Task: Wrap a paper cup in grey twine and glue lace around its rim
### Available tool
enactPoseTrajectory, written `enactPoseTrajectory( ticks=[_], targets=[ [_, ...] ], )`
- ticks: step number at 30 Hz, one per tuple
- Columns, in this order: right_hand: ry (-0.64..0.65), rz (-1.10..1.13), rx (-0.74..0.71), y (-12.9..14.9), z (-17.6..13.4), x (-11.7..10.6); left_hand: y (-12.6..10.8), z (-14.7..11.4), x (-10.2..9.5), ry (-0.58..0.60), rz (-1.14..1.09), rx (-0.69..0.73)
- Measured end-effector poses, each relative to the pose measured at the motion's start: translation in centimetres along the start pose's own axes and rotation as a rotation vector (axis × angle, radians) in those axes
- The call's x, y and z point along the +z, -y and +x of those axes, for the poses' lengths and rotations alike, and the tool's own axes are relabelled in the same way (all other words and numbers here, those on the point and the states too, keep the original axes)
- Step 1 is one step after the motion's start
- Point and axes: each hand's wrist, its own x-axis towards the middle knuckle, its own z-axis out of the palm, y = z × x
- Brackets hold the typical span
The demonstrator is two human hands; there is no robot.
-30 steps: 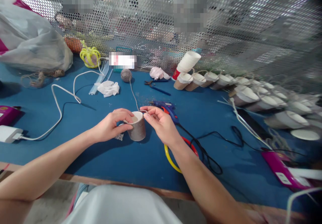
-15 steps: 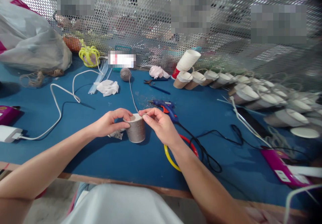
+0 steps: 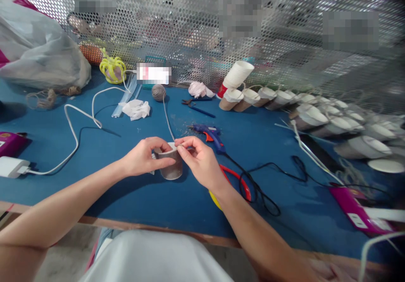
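Note:
A paper cup (image 3: 171, 170) wrapped in grey-brown yarn stands before me, its white inside showing at the top. My left hand (image 3: 150, 156) grips its left side, thumb outside and fingers over the rim. At the right of the rim, my right hand (image 3: 198, 157) pinches the grey yarn (image 3: 168, 123) between thumb and fingertips. That strand runs back to a yarn ball (image 3: 158, 92). Right of the strand lies a blue glue gun (image 3: 209, 135), its black cord trailing right. A small crumpled scrap beside the cup is mostly hidden by my left hand.
Many wrapped cups (image 3: 249, 98) line the back right near a white cup stack (image 3: 237, 74). Pliers (image 3: 199, 109), crumpled tissue (image 3: 136, 109) and clear glue sticks (image 3: 125, 98) lie behind. A red and yellow ring (image 3: 236, 176) sits under my right wrist. A perforated metal screen (image 3: 186, 33) stands behind.
My left hand has shifted right, its thumb now farther across the cup's front and its fingers inside the rim. The right hand still pinches at the rim, slightly shifted.

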Motion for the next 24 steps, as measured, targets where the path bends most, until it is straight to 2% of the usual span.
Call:
enactPoseTrajectory(
  ticks=[7, 15, 24],
  targets=[
    [-0.014, -0.053, -0.032, 0.69, -0.19, 0.19, -0.16, -0.3, 0.46, -0.019, -0.088, -0.123],
    [-0.033, -0.074, -0.021, 0.59, -0.4, 0.15, 0.42, -0.31, 0.0, 0.029, -0.174, -0.038],
    [-0.058, -0.126, -0.052, 0.78, -0.44, 0.34, -0.44, -0.29, 0.34, -0.002, -0.099, -0.07]
  ],
)
